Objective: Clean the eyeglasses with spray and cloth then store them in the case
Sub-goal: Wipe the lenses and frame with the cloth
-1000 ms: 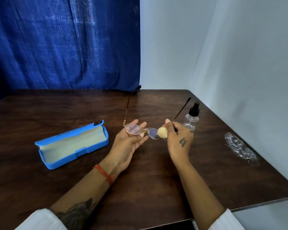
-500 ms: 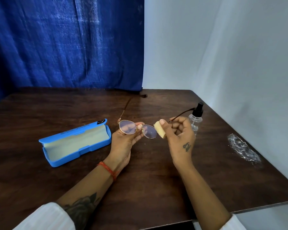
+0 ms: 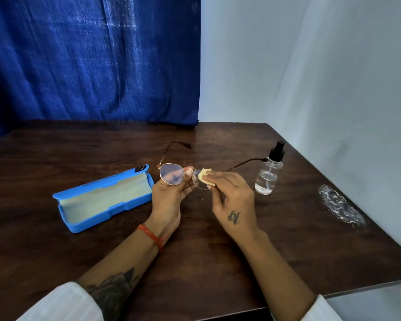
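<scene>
Pressing onto the eyeglasses [image 3: 183,176] lens now, right hand [image 3: 235,200] grip clamping cloth [image 3: 205,176].

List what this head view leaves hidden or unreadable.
- Eyeglasses: right lens mostly behind the cloth and right hand.
- Left hand: fingertips blurred behind the left lens.
- Case: lid logo too small to read.
- Spray bottle: nozzle direction unclear.

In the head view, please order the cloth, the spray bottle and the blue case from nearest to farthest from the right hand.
1. Cloth: pinched in the right hand, on the lens.
2. Spray bottle: standing just to its right.
3. Case: open, far left, past the left hand.
</scene>
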